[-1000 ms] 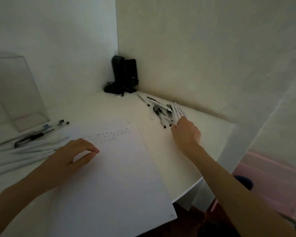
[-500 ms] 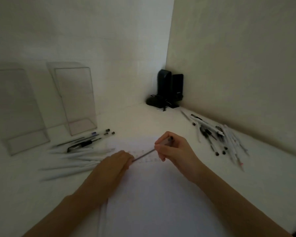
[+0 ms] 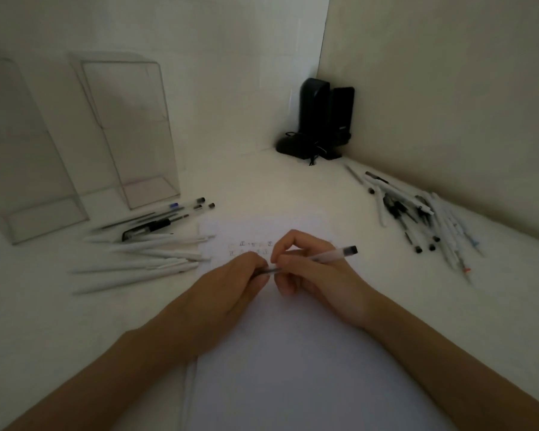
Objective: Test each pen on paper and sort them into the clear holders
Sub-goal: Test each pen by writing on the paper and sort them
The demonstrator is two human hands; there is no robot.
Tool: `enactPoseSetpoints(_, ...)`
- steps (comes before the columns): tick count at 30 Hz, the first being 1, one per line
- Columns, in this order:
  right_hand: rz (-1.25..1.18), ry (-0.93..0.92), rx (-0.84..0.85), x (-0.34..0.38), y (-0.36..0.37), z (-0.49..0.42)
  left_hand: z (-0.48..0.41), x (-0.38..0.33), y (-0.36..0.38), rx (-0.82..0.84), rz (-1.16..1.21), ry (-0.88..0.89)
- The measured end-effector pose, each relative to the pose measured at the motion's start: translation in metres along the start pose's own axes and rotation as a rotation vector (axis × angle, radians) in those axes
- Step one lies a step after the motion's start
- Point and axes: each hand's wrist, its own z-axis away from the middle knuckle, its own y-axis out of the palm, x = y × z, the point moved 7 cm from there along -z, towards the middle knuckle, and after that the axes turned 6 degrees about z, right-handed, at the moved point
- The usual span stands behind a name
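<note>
Head view: a clear-barrelled pen [image 3: 324,258] is held in the air just over the far part of the sheet of paper [image 3: 293,353], near the middle of the picture. It lies almost level, with its dark capped end toward 2 o'clock and its other end toward 8 o'clock.

The left hand [image 3: 227,290] comes in from 7 o'clock. Its fingers are curled together and its fingertips pinch the pen's dark lower end. The right hand [image 3: 318,275] comes in from 4 o'clock. Its thumb and curled fingers pinch the barrel right beside the left fingertips, and the capped end sticks out past its knuckles. The two hands almost touch.

Faint rows of small test marks [image 3: 249,247] show on the paper at 11 o'clock of the hands.

Two clear holders [image 3: 131,129] stand upright side by side against the wall at 10 o'clock, with nothing seen inside them. Before them, at 9 to 10 o'clock of the hands, a loose group of white and dark pens [image 3: 150,247] lies on the white table [image 3: 44,321].

At 2 o'clock, along the right wall, lies another heap of pens [image 3: 423,219], well apart from the hands.

A black device [image 3: 321,119] with a cord stands in the corner at 12 to 1 o'clock.
</note>
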Motion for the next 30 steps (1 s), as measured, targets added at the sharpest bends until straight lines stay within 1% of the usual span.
enactPoseSetpoints(3, -0.11, 0.006, 0.028, 0.0, 0.002, 0.0, -0.002, -0.008, -0.002, 0.008, 0.008, 0.075)
enactPoseSetpoints(6, -0.191, 0.008, 0.051, 0.001, 0.005, 0.001, -0.001, -0.015, -0.006, 0.022, 0.062, 0.084)
enactPoseSetpoints(9, -0.226, 0.019, 0.057, 0.003, 0.005, 0.0, -0.001, -0.02, -0.007, 0.001, 0.041, 0.078)
enactPoseSetpoints(13, -0.194, -0.006, 0.076, 0.008, -0.002, -0.001, -0.001, -0.018, -0.014, -0.105, -0.055, 0.043)
enactPoseSetpoints(15, -0.18, -0.012, 0.1, 0.011, -0.007, 0.001, -0.001, -0.017, -0.013, -0.077, -0.029, -0.027)
enactPoseSetpoints(16, -0.182, -0.019, 0.086, 0.013, -0.013, 0.001, -0.001, -0.014, -0.012, -0.05, -0.016, -0.083)
enactPoseSetpoints(18, -0.215, -0.051, -0.024, 0.019, -0.035, 0.002, 0.001, -0.005, -0.012, -0.036, -0.051, -0.167)
enactPoseSetpoints(19, -0.22, -0.068, -0.117, 0.022, -0.049, 0.003, 0.003, -0.002, -0.014, -0.044, -0.085, -0.182)
enactPoseSetpoints(20, -0.17, -0.078, -0.225, 0.023, -0.063, 0.004, 0.003, 0.0, -0.016, -0.06, -0.118, -0.172)
enactPoseSetpoints(21, -0.047, -0.073, -0.34, 0.023, -0.074, 0.007, 0.004, 0.0, -0.017, -0.07, -0.147, -0.141)
enactPoseSetpoints(22, 0.128, -0.043, -0.444, 0.02, -0.081, 0.01, 0.004, -0.001, -0.016, -0.07, -0.165, -0.093)
enactPoseSetpoints(23, 0.292, 0.005, -0.518, 0.016, -0.083, 0.012, 0.004, -0.003, -0.014, -0.054, -0.179, -0.041)
enactPoseSetpoints(24, 0.403, 0.057, -0.549, 0.01, -0.082, 0.012, 0.003, -0.006, -0.01, -0.025, -0.197, 0.011)
enactPoseSetpoints(26, 0.486, 0.128, -0.547, -0.001, -0.074, 0.008, 0.004, -0.009, -0.001, 0.04, -0.25, 0.089)
enactPoseSetpoints(30, 0.574, 0.158, -0.604, -0.006, -0.076, 0.002, 0.008, -0.007, 0.011, 0.111, -0.312, 0.115)
